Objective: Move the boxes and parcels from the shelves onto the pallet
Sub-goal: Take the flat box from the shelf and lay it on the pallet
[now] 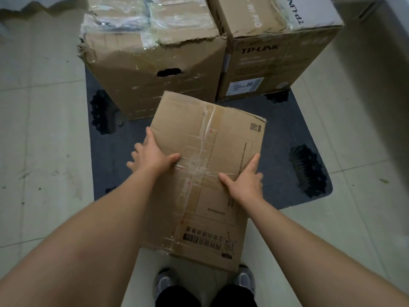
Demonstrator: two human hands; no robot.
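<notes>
I hold a flat brown cardboard box (pixel 212 156) sealed with clear tape, over the near half of the dark grey pallet (pixel 278 138). My left hand (pixel 152 155) grips its left edge, thumb on top and fingers over the side. My right hand (pixel 245 180) grips its right edge the same way. The box's far end points at the boxes behind and its near end hangs above my shoes. A battered taped carton (pixel 141 63) stands on the pallet's far left, a TP-LINK carton (pixel 274 63) on its far right.
Pale floor tiles (pixel 44 129) surround the pallet. Black recesses (pixel 309 171) mark the pallet's right and left sides. My grey shoes (pixel 163 282) stand just short of the pallet's near edge. A light wall or cabinet (pixel 396 29) rises at the right.
</notes>
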